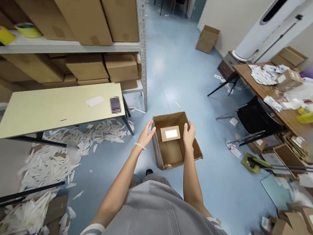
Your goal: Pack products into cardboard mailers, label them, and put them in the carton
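Note:
In front of me is an open-topped cardboard box (174,159), turned at a slight angle. A smaller closed carton (163,133) with a white label lies inside it. My left hand (145,134) is beside the box's left rim, thumb and fingers apart. Across the opening, my right hand (189,135) overlaps the right rim, its thumb spread from the fingers. Both hands look open, palms facing each other. Whether either touches the cardboard cannot be made out. My right forearm hides part of the box's right side.
A metal shelf (89,47) full of cartons stands left, behind a pale bench (62,105). Paper strips (46,169) litter the floor beneath. At right are a cluttered wooden table (262,84), a black chair (258,116) and piled cartons (287,234). Another open box (207,39) stands farther back.

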Motion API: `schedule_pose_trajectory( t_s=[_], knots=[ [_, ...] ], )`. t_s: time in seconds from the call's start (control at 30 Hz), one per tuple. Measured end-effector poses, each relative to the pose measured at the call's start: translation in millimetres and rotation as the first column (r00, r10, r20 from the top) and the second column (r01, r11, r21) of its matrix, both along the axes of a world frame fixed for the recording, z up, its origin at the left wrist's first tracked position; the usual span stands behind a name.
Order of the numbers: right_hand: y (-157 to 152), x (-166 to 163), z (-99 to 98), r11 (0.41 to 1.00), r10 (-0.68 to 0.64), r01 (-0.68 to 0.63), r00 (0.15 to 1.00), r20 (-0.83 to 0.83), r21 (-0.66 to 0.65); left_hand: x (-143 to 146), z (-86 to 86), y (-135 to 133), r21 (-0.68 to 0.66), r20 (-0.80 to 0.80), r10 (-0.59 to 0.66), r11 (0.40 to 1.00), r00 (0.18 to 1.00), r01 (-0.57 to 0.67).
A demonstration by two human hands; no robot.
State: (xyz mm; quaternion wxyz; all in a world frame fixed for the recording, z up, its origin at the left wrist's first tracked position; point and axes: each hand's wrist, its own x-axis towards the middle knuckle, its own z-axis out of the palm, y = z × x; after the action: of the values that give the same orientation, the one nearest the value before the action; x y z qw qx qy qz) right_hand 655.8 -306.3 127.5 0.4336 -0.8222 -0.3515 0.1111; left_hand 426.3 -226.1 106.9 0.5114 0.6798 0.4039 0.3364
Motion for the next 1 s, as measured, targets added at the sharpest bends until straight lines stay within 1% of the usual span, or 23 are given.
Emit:
schedule_pose_trajectory(
  t_s=[0.13, 0.2, 0.27, 0.4, 0.53, 0.63, 0.7, 0.77, 0.87, 0.9, 1.0],
  knots=[
    [28.2, -37.8, -1.7, 0.984, 0.18, -0.18, 0.983, -0.037, 0.009, -49.6, 10.5, -4.3, 0.022, -0.028, 0.191, 0.982, 0.981, -0.19],
    [45.2, -59.4, 4.9, 0.96, 0.277, -0.276, 0.96, -0.036, 0.041, -77.1, 16.7, -4.3, 0.037, -0.037, 0.302, 0.953, 0.953, -0.3],
    [61.4, -83.1, 17.3, 0.927, 0.368, -0.364, 0.93, -0.024, 0.088, -107.3, 25.6, -2.1, 0.074, -0.046, 0.403, 0.914, 0.914, -0.4],
    [88.5, -137.2, 50.1, 0.856, 0.479, -0.476, 0.877, 0.033, 0.2, -175.4, 52.7, 1.2, 0.215, -0.025, 0.581, 0.798, 0.813, -0.563],
    [111.1, -205.5, 76.8, 0.765, 0.559, -0.558, 0.823, 0.099, 0.321, -249.3, 82.1, -8.6, 0.348, 0.02, 0.721, 0.645, 0.693, -0.68],
    [125.4, -266.9, 89.8, 0.668, 0.647, -0.642, 0.751, 0.134, 0.376, -306.6, 97.2, -25.1, 0.397, 0.037, 0.808, 0.528, 0.588, -0.751],
    [133.0, -310.8, 95.8, 0.583, 0.726, -0.718, 0.671, 0.154, 0.381, -345.9, 102.9, -39.0, 0.408, 0.045, 0.863, 0.444, 0.504, -0.798],
    [138.6, -356.3, 99.9, 0.484, 0.804, -0.794, 0.57, 0.172, 0.367, -386.0, 105.3, -54.9, 0.408, 0.056, 0.91, 0.354, 0.41, -0.842],
    [142.1, -427.9, 101.8, 0.327, 0.898, -0.88, 0.403, 0.178, 0.343, -446.0, 103.0, -82.2, 0.394, 0.061, 0.961, 0.225, 0.269, -0.891],
    [141.8, -452.2, 101.2, 0.276, 0.924, -0.901, 0.345, 0.168, 0.334, -465.0, 100.5, -92.0, 0.386, 0.059, 0.971, 0.191, 0.23, -0.903],
    [137.1, -523.5, 95.2, 0.135, 0.981, -0.95, 0.169, 0.099, 0.282, -514.6, 88.6, -122.8, 0.348, 0.037, 0.99, 0.115, 0.137, -0.93]
  ],
)
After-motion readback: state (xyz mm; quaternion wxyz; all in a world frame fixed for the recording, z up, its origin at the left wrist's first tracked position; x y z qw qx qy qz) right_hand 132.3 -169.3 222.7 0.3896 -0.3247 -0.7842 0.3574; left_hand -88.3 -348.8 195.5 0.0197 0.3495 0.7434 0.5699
